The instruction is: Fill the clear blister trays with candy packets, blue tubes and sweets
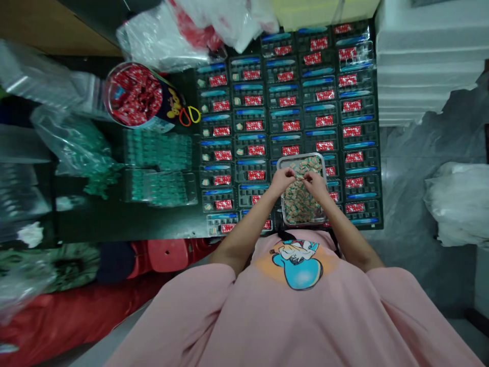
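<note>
My left hand [283, 181] and my right hand [314, 184] meet over a clear plastic tub [281, 210] heaped with small tan-and-green pieces [301, 204]. The fingers of both hands are pinched together, and a small tan piece [300, 178] shows between the fingertips. Its exact shape is too small to tell. Under and around the tub lie rows of black compartment trays [277, 114], each with a blue pen [250, 137] and a red patterned packet [256, 150]. In the two left columns, several trays also hold a small pale piece [240, 151].
A round tub [107, 102] of red packets stands at the left, with scissors [190, 115] beside it. Nearby are stacked trays of green pieces [160, 188] and plastic bags [72, 137]. White foam sheets [424, 66] are piled at the right. A red stool [168, 255] sits below the table edge.
</note>
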`<state>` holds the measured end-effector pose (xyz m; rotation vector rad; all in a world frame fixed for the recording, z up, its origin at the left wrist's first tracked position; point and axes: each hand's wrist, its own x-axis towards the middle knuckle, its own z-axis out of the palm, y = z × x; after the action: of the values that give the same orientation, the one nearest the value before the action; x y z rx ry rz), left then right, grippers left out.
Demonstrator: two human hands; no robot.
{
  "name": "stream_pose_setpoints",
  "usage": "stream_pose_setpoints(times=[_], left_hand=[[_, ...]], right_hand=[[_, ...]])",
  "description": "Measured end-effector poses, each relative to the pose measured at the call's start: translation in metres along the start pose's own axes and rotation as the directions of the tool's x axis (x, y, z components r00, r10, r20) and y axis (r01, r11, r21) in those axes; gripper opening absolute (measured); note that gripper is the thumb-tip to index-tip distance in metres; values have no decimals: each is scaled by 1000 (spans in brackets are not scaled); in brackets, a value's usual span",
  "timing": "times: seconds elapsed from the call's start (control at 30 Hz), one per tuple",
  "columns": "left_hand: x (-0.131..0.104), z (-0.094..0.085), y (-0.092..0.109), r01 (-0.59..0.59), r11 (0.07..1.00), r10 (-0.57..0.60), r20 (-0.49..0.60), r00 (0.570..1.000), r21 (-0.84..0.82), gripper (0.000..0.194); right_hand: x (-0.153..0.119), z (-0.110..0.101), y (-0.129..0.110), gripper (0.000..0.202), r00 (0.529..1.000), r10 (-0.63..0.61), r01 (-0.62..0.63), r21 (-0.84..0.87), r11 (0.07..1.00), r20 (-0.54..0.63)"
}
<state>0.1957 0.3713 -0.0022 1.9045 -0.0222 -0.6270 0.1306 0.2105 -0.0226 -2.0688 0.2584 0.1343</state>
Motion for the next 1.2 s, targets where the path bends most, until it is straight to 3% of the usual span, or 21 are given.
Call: stream_pose_setpoints(times=[0.17,0.33,0.5,0.7,0.87,1.0,1.2], left_hand=[[-18,11,-9,169,942,-159,55,986,-291,12],[-21,11,-13,230,894,-227,54,972,-385,17],[-23,10,-21,224,878,-262,-32,965,-424,19],[-29,8,-27,260,795,-325,-23,946,-548,21],[-34,2,-25,296,751,-385,-26,923,-591,21],[-38,1,-23,317,754,-391,-5,920,-576,23],[-40,12,-28,277,803,-309,28,951,-527,21]], right_hand=[[-4,4,-4,12,999,1,-8,143,990,44],[-8,5,-2,15,994,12,-45,313,949,109],[-6,0,1,14,998,53,-58,114,992,45],[2,3,-3,20,994,-9,19,-93,995,106],[6,4,-8,17,986,1,55,-334,941,167],[5,3,-8,12,983,-28,98,-389,916,183],[0,3,-2,14,974,-112,180,-369,912,198]])
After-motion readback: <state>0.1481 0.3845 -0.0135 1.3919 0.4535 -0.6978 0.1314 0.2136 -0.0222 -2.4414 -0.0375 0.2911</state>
